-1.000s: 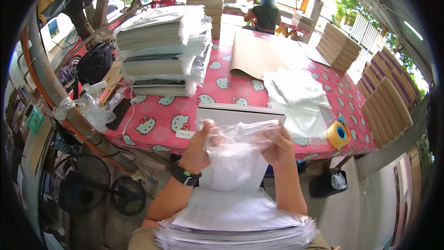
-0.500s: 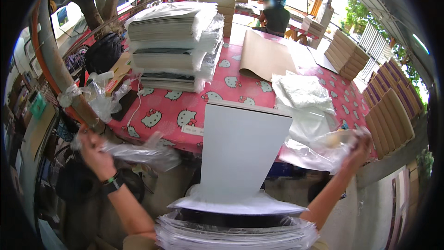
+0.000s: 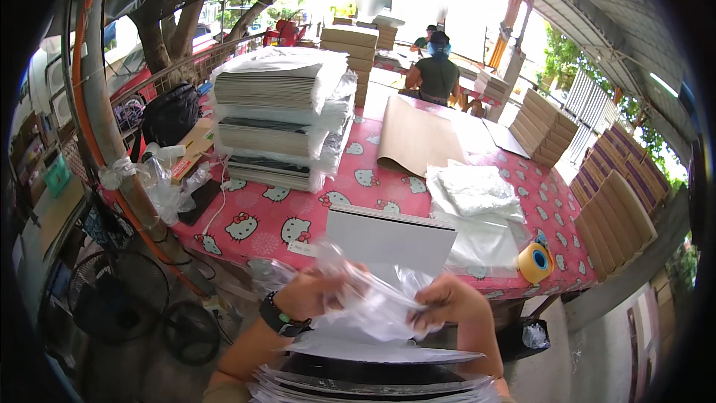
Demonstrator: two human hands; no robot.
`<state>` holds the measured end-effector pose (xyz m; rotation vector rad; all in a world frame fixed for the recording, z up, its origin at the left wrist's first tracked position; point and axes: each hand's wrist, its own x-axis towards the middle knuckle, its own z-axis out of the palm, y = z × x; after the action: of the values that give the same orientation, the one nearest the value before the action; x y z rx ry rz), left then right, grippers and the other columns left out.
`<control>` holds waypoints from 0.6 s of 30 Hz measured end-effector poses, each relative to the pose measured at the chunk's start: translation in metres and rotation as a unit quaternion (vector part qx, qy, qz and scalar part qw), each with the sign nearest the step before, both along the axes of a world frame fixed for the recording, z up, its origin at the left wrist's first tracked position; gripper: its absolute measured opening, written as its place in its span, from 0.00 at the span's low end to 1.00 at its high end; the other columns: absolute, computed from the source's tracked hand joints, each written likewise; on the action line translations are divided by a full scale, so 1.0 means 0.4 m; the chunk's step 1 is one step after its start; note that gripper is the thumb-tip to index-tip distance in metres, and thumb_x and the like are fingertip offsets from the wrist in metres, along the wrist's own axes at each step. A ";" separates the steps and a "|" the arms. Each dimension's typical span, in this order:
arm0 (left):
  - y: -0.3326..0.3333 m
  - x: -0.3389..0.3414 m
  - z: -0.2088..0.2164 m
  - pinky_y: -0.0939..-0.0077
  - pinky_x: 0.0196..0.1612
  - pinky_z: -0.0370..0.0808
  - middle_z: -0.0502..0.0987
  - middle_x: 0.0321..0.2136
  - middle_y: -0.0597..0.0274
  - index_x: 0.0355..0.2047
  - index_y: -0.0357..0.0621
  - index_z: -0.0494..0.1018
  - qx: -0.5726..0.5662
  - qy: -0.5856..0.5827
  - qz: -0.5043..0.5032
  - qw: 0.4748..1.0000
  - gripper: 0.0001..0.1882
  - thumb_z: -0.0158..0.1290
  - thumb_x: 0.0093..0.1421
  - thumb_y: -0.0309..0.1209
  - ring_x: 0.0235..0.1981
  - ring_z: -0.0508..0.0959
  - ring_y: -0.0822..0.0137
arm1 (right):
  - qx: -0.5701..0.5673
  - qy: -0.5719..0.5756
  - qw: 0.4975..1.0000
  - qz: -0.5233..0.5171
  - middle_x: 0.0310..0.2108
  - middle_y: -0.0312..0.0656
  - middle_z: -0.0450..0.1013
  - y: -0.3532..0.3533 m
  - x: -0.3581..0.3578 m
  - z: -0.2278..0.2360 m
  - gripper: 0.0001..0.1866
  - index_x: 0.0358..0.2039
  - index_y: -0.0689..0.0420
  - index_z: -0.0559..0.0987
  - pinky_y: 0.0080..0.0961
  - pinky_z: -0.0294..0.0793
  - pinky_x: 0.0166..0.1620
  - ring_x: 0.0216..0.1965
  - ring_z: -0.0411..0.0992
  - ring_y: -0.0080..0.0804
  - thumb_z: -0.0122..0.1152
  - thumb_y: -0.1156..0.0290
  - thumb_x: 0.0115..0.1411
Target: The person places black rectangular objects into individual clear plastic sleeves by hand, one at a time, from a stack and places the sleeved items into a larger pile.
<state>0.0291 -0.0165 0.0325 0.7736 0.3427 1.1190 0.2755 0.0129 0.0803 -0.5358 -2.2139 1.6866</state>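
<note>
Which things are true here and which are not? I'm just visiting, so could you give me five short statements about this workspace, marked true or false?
1. The left hand and right hand both hold clear plastic. True.
2. The black wristband is on the right wrist. False: it is on the left.
3. A tall stack of wrapped sheets stands on the left part of the table. True.
4. The tablecloth is plain green. False: it is pink, patterned with cat faces.
5. The yellowish tape roll lies beside the black backpack. False: it is near the table's right front edge.
</note>
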 end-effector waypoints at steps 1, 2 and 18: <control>0.012 0.007 0.013 0.81 0.28 0.69 0.73 0.27 0.63 0.36 0.40 0.68 -0.045 -0.054 0.060 0.996 0.13 0.45 0.56 0.36 0.24 0.72 0.75 | -0.028 0.018 0.999 0.042 0.20 0.37 0.73 0.004 0.000 -0.021 0.10 0.30 0.64 0.76 0.14 0.68 0.24 0.19 0.68 0.17 0.62 0.75 0.46; 0.024 0.008 0.022 0.84 0.26 0.68 0.73 0.26 0.63 0.38 0.41 0.67 -0.095 -0.105 0.121 0.983 0.15 0.44 0.57 0.38 0.22 0.70 0.76 | -0.062 0.039 0.994 0.084 0.20 0.37 0.73 0.012 0.000 -0.064 0.12 0.31 0.64 0.76 0.15 0.68 0.25 0.20 0.68 0.17 0.64 0.75 0.44; 0.022 -0.045 -0.156 0.87 0.14 0.60 0.70 0.19 0.66 0.38 0.37 0.67 -0.006 -0.132 0.139 0.981 0.20 0.48 0.54 0.42 0.12 0.63 0.80 | -0.207 0.141 0.958 0.141 0.29 0.45 0.71 -0.028 0.058 -0.176 0.14 0.32 0.68 0.74 0.15 0.64 0.25 0.23 0.67 0.23 0.62 0.75 0.45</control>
<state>0.0110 -0.0079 -0.0299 0.5669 0.2366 1.4648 0.2988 0.0019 0.0098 -0.0538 -1.8058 2.2347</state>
